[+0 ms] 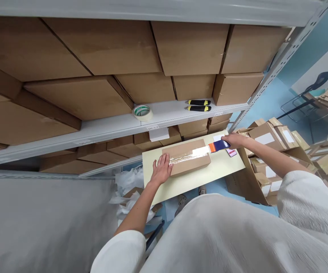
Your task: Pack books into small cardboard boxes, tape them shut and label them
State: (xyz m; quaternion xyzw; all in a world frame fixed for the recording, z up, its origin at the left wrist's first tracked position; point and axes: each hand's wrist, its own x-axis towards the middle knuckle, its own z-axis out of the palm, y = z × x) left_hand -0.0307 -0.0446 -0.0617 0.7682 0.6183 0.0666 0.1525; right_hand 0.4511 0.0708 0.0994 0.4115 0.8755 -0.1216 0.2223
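Note:
A long, flat cardboard box (185, 162) lies on the pale yellow tabletop (164, 190). My left hand (162, 170) rests on its left end with the fingers spread. My right hand (233, 141) is closed around a blue and orange tape dispenser (218, 146) at the box's right end. Shiny clear packing tape (188, 156) runs along the top of the box towards the dispenser. Just beyond the box's right end, a phone (231, 152) with a lit screen lies below the dispenser.
Cardboard boxes (190, 49) fill the white shelf rack (169, 112) ahead. A tape roll (142, 112) and two utility knives (198, 105) sit on its ledge. To the right stands a large carton (239, 181) of labelled small boxes. White plastic wrapping (129, 180) lies below left.

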